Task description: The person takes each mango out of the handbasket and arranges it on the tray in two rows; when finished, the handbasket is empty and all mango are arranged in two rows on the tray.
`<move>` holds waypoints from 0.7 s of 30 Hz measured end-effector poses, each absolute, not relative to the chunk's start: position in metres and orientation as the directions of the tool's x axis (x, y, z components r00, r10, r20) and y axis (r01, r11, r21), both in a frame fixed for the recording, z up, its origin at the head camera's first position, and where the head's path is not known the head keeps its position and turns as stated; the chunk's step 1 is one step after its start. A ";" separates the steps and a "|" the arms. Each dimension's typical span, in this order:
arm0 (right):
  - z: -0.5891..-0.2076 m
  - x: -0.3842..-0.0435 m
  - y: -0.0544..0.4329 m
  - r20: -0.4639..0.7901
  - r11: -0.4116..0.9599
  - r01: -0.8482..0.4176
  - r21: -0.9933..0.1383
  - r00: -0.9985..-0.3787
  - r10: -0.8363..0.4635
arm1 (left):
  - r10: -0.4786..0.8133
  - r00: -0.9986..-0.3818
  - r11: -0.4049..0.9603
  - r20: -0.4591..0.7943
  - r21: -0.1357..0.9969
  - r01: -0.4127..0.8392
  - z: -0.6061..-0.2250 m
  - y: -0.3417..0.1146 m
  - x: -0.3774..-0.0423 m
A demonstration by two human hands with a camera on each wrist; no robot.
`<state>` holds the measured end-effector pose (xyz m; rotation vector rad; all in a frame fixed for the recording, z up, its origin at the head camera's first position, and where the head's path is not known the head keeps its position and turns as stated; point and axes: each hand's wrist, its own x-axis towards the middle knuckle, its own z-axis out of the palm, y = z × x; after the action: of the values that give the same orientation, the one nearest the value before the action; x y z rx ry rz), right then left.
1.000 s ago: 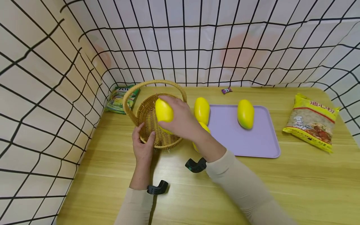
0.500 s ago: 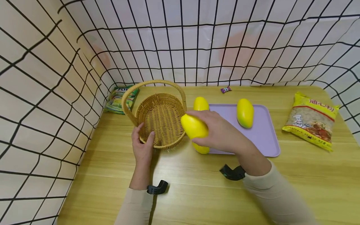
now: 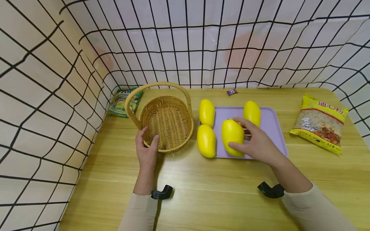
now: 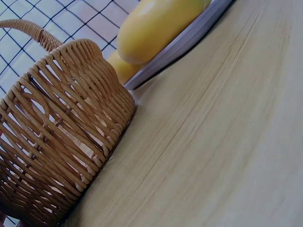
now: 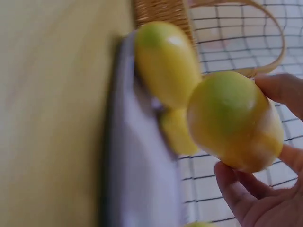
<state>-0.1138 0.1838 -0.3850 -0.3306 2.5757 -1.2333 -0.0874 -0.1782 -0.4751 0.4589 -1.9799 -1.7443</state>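
Note:
My left hand [image 3: 147, 150] grips the near-left rim of a round wicker basket [image 3: 188, 136], thumb over the inside of the rim; the basket holds nothing. My right hand [image 3: 258, 144] holds a yellow mango [image 3: 232, 134] between thumb and fingers over the lilac tray [image 3: 271, 138]. In the right wrist view a gap shows between this mango [image 5: 234, 120] and the tray [image 5: 147, 175]. Two more mangoes lie along the tray's left side, a far one [image 3: 207, 112] and a near one [image 3: 206, 141]. Another mango [image 3: 252, 112] sits at the tray's back right, partly behind my fingers.
A tall arched handle [image 3: 159, 84] rises over the basket. Behind it at the left lies a green packet [image 3: 121, 104]. A small purple candy [image 3: 232, 92] is near the back edge, and a yellow food bag [image 3: 321, 125] lies at the right. Grid-patterned cloth [image 3: 173, 41] walls the table.
My right hand has carried the mango rightward, from over the basket to over the tray. The left hand and basket have stayed in place.

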 end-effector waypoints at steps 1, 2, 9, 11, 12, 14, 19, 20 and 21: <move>-0.390 -0.113 0.188 -0.152 0.609 -0.063 -0.791 -0.943 -0.294 | -0.530 -0.839 0.141 0.121 0.989 0.053 -0.475 -0.178 -0.087; -0.395 -0.112 0.193 -0.163 0.609 -0.041 -0.792 -0.947 -0.277 | -0.530 -0.839 0.142 0.121 0.988 0.053 -0.475 -0.178 -0.087; -0.416 -0.113 0.226 -0.250 0.648 0.041 -0.761 -0.940 -0.233 | -0.533 -0.838 0.147 0.117 0.988 0.045 -0.476 -0.179 -0.087; -0.418 -0.113 0.234 -0.278 0.653 0.059 -0.755 -0.931 -0.237 | -0.529 -0.842 0.141 0.111 0.989 0.042 -0.475 -0.179 -0.087; -0.419 -0.113 0.237 -0.287 0.656 0.063 -0.752 -0.927 -0.241 | -0.527 -0.842 0.139 0.110 0.989 0.043 -0.475 -0.179 -0.087; -0.420 -0.114 0.241 -0.302 0.657 0.070 -0.751 -0.921 -0.247 | -0.527 -0.843 0.134 0.109 0.990 0.045 -0.475 -0.179 -0.087; -0.421 -0.118 0.247 -0.324 0.659 0.083 -0.748 -0.912 -0.253 | -0.532 -0.840 0.132 0.108 0.990 0.044 -0.475 -0.179 -0.087; -0.421 -0.119 0.248 -0.326 0.664 0.082 -0.744 -0.911 -0.253 | -0.533 -0.839 0.132 0.108 0.990 0.043 -0.475 -0.179 -0.087; -0.421 -0.120 0.249 -0.327 0.669 0.080 -0.739 -0.910 -0.253 | -0.533 -0.839 0.132 0.110 0.990 0.046 -0.475 -0.179 -0.087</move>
<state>-0.1203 0.2491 -0.4215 -0.1353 2.4801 -1.1251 -0.0871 -0.1790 -0.4754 0.4678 -1.9755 -1.7541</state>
